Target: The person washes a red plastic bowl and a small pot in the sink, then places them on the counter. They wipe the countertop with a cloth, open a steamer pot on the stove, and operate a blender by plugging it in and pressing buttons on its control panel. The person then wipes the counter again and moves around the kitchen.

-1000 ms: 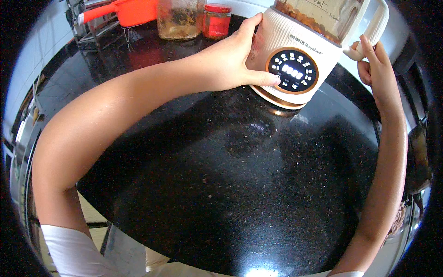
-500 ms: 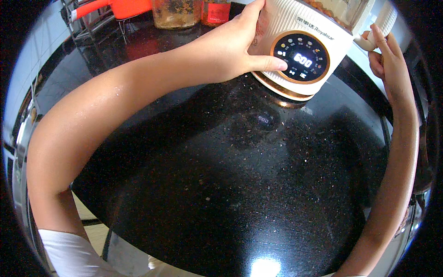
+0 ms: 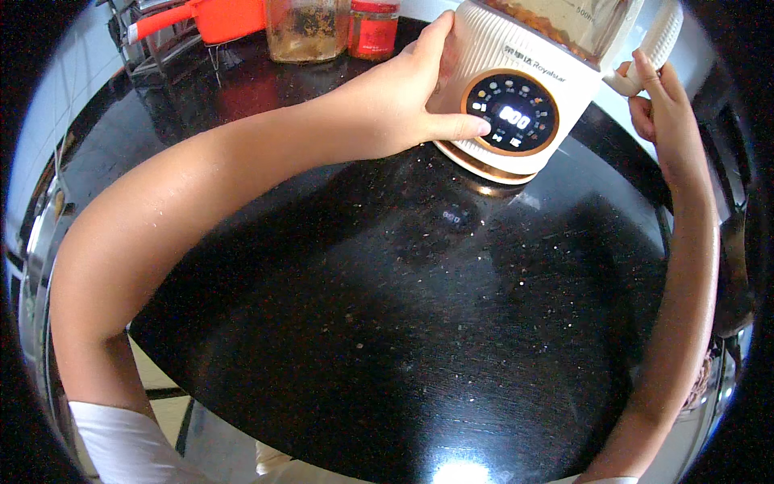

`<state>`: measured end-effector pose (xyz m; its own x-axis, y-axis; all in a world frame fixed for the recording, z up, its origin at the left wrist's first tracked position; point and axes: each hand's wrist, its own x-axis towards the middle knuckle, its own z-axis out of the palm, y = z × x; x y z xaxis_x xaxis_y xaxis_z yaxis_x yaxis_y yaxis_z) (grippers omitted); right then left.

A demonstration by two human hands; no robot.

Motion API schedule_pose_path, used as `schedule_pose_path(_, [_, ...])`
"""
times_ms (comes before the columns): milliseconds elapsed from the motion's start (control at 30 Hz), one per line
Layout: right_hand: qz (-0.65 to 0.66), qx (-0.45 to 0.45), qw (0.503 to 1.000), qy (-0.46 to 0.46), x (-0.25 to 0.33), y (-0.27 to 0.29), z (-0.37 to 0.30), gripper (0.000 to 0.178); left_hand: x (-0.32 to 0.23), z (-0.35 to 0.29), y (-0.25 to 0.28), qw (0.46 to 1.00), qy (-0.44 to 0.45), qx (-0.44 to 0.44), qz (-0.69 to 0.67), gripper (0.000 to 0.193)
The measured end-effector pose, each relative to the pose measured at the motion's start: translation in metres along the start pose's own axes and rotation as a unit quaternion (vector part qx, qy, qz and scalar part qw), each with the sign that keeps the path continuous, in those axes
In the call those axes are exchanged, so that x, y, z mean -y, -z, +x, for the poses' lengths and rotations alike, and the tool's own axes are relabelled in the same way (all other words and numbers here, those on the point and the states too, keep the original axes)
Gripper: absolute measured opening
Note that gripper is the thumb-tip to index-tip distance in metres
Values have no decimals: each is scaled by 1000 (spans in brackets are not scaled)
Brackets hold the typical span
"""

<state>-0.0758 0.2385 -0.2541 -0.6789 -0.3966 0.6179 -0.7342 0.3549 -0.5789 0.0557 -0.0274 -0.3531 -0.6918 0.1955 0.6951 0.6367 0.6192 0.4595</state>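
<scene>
A white blender with ribbed sides and a copper-coloured ring stands at the far side of the black counter. Its round dark control panel is lit, with glowing digits and icons. My left hand wraps the base's left side, fingers partly hidden behind it, and the thumb lies on the panel's lower left edge. Orange-brown pieces sit in liquid in the clear jug, whose top is out of view. At the jug's white ribbed handle, my right hand has its fingers curled round the lower end.
A glossy black countertop with scattered pale crumbs stretches between my arms. At the back left, a red pan rests on a metal rack. Beside it stand a cloudy, brown-stained container and a red-labelled jar.
The blender and both hands sit slightly lower and further left in the picture, and the back-left items show more. The lit digits have changed. Both hands keep their places on the blender.
</scene>
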Motion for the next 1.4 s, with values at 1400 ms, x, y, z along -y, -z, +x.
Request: schedule_pose_path(1400, [16, 158, 948, -277, 57, 87, 201, 42, -78, 31, 26, 922, 367, 121, 23, 130])
